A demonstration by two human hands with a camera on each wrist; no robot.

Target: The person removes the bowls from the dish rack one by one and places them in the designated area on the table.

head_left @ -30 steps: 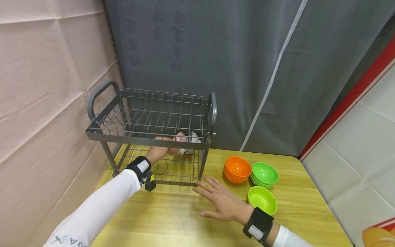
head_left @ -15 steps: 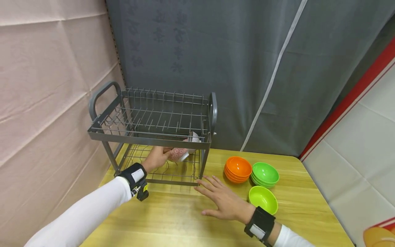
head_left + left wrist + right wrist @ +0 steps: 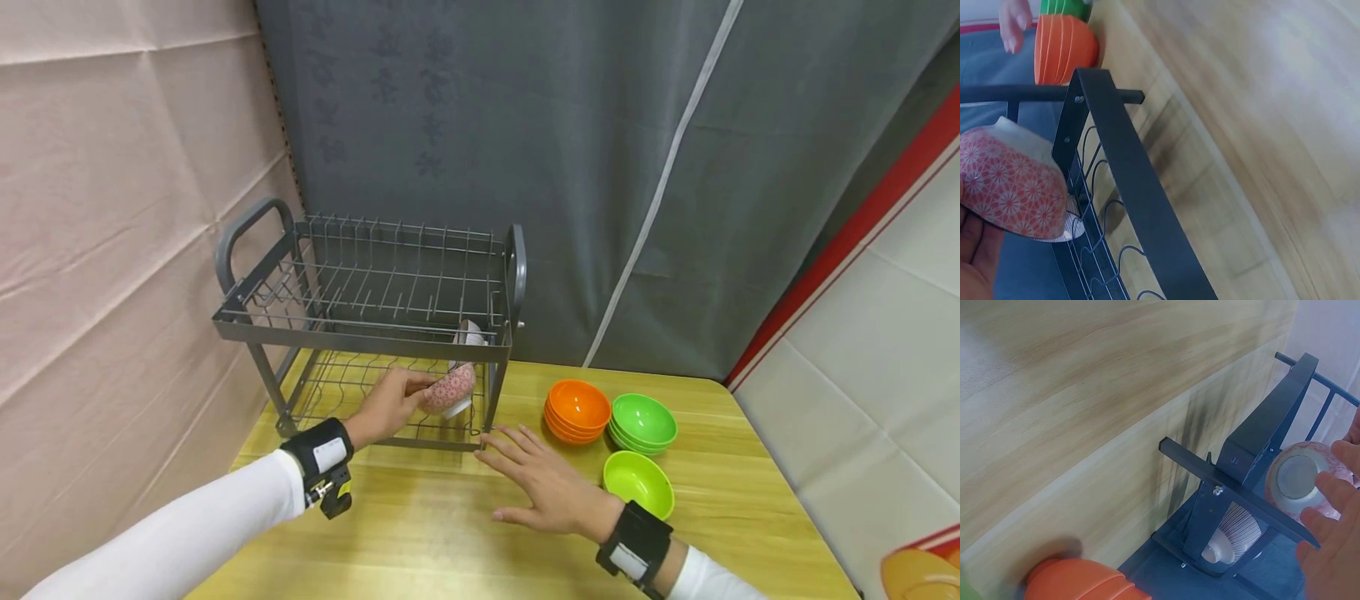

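My left hand (image 3: 390, 406) holds a pink flower-patterned bowl (image 3: 452, 389) by its rim, thumb on one side. The bowl is tipped on its side with its white foot pointing right, at the front of the rack's lower tier. Behind it, a white striped bowl (image 3: 1235, 534) leans in the lower tier of the grey dish rack (image 3: 360, 339), partly hidden by the upper tier's frame. My right hand (image 3: 543, 487) is spread, palm down and holding nothing, by the rack's front right corner. In the left wrist view the pink bowl (image 3: 1013, 181) covers part of the striped one.
Right of the rack stand a stack of orange bowls (image 3: 579, 408) and a stack of green bowls (image 3: 643, 421). A lime bowl (image 3: 639, 486) sits in front of them, close to my right wrist. A pink cloth wall (image 3: 142, 250) borders the rack's left side.
My left hand has drawn the pink bowl away from the striped bowl, toward the front of the lower tier. The right hand has barely moved.
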